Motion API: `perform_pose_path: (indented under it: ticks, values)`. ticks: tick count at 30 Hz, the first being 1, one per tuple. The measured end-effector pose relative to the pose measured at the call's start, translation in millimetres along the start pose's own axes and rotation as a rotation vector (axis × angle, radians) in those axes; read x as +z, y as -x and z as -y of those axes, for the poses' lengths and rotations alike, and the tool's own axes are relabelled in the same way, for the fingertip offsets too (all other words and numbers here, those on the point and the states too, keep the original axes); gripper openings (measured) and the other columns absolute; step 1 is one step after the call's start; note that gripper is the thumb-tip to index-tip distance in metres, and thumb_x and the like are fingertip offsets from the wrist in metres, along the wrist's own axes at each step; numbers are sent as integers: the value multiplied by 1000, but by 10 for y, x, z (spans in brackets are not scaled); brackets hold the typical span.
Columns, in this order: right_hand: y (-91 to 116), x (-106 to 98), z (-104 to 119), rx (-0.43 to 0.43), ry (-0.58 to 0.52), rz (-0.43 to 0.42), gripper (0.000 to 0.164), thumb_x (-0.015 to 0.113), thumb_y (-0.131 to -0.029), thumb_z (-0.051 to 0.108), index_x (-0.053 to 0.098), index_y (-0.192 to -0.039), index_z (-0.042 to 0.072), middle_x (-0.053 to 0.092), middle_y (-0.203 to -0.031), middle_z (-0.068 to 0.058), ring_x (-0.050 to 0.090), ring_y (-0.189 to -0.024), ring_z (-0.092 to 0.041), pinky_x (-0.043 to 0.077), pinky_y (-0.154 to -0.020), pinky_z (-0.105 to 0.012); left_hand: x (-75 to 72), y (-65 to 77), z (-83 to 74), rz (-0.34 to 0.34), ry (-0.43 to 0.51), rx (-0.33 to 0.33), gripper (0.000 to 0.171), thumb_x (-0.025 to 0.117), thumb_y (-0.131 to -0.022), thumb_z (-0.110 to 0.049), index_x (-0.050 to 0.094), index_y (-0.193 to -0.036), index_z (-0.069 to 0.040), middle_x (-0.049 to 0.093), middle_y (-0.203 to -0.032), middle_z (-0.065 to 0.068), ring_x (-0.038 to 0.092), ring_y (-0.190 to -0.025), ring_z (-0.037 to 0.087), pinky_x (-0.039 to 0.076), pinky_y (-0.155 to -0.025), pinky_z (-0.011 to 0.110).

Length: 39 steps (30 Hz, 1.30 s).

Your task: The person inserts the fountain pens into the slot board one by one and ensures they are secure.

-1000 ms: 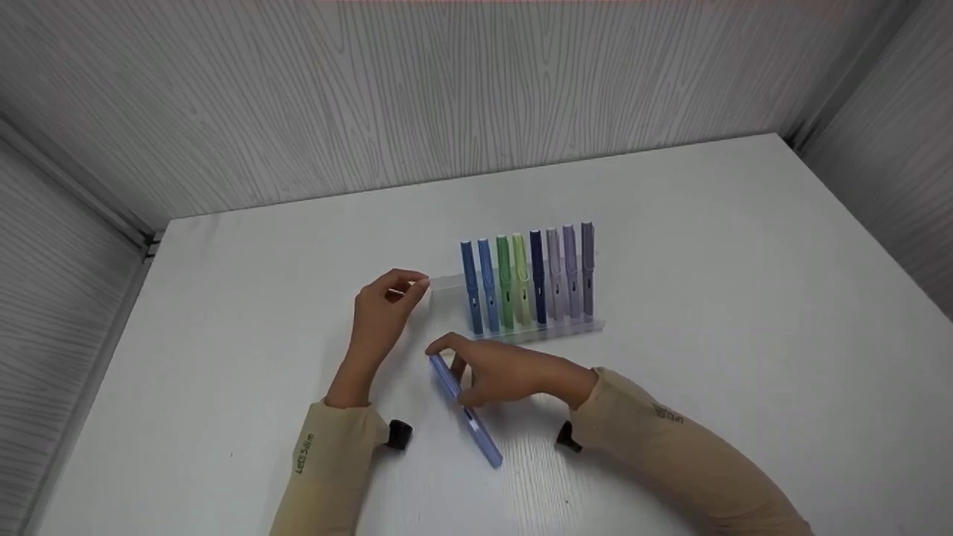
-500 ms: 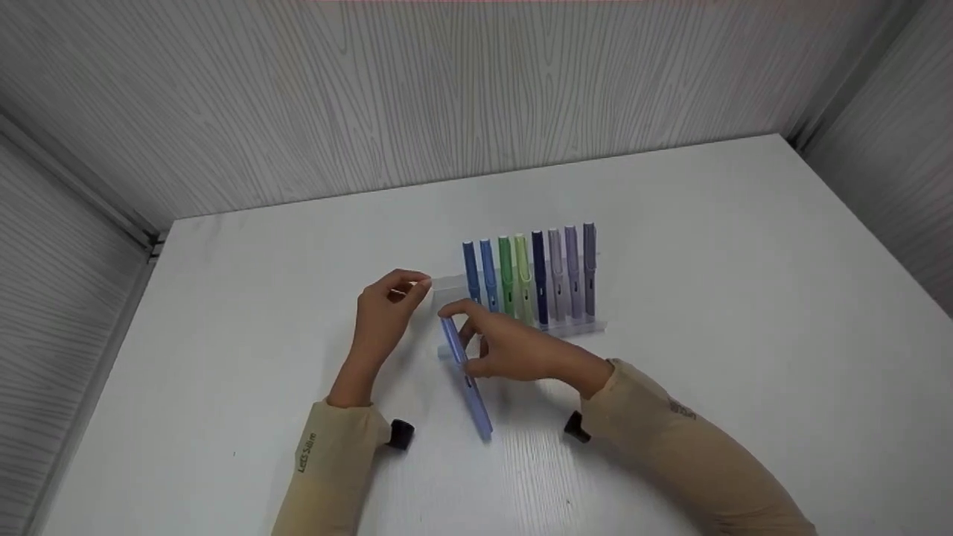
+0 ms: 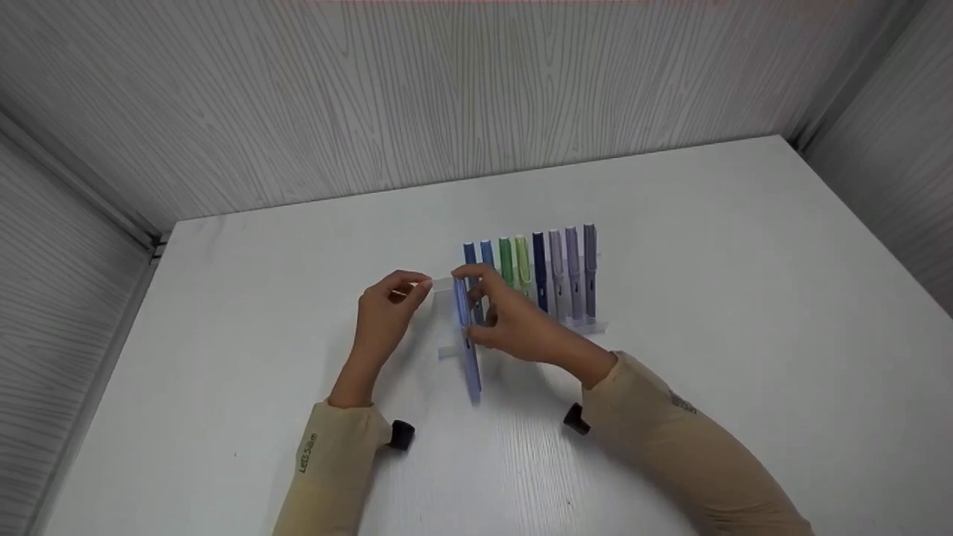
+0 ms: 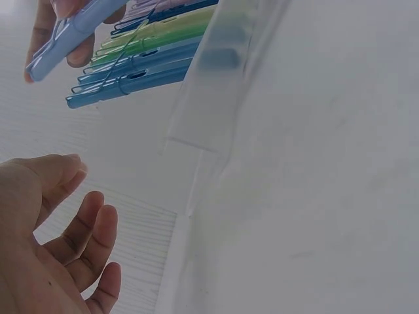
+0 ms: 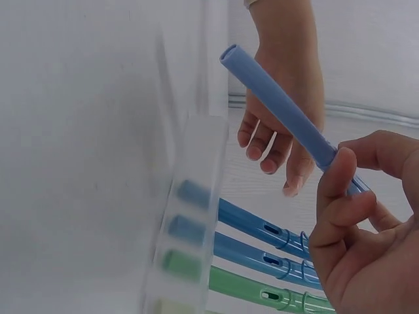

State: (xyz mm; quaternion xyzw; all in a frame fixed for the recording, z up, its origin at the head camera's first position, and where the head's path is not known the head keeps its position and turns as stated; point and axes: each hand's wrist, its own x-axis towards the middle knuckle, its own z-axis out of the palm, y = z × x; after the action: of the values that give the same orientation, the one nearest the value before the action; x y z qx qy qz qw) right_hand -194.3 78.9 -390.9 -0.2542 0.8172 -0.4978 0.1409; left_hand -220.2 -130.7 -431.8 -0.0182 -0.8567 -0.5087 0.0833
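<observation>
My right hand pinches a light-blue fountain pen near its cap, between thumb and fingers. Cap up and slightly tilted, the pen is held in front of the left end of a clear pen stand. In the right wrist view its barrel points away from the hand. With thumb and forefinger, my left hand pinches the stand's upper left corner; its other fingers are loosely bent. Several pens stand in a row in the rack: blue ones, green ones, a navy one and purple ones.
The stand's front lip sticks out along its base. A white table lies under everything, with a grey wood-grain panel behind it. Black wrist pieces jut from both sleeves.
My right hand has carried the light-blue pen up and forward to the stand's left end, turning it nearer to upright. The left hand has stayed at the stand's corner.
</observation>
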Motion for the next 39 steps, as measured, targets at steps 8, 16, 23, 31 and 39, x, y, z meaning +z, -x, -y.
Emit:
perform_pose_path:
  ticks: [8,16,23,31,39]
  values:
    - [-12,-93,0,-49,-71,-79,69,60,-89,-1,28,-145,23,50,-121,-15,51,-62,-16,49,-61,-28,1,5,8,-7,3,29,21,67,-92,-31,73,-101,-13,71,-91,7,59,-81,17,46,-67,26]
    - [-51,-88,-6,-60,-79,-157,66,61,-89,0,29,-143,23,51,-118,-13,46,-60,-14,46,-59,-26,13,2,21,-3,-5,8,22,66,-92,-31,73,-102,-14,71,-93,6,58,-82,17,45,-70,26]
    - [-98,-82,-20,-79,-86,-216,65,61,-89,0,30,-142,25,53,-119,-12,45,-59,-14,46,-61,-26,11,-4,13,-2,-10,6,22,66,-92,-31,73,-103,-13,72,-93,6,58,-83,17,45,-71,27]
    - [-154,-41,-37,-98,-44,-239,64,62,-90,0,32,-140,25,52,-119,-12,48,-60,-13,49,-63,-25,5,1,18,-4,-11,6,21,66,-92,-31,73,-103,-14,72,-94,6,59,-84,17,46,-72,27]
    - [-182,-29,-63,-109,-11,-262,64,61,-90,-1,31,-140,24,52,-119,-12,50,-61,-13,50,-62,-26,4,-6,18,-7,8,32,19,66,-92,-28,73,-101,-13,71,-93,8,60,-82,19,47,-68,28]
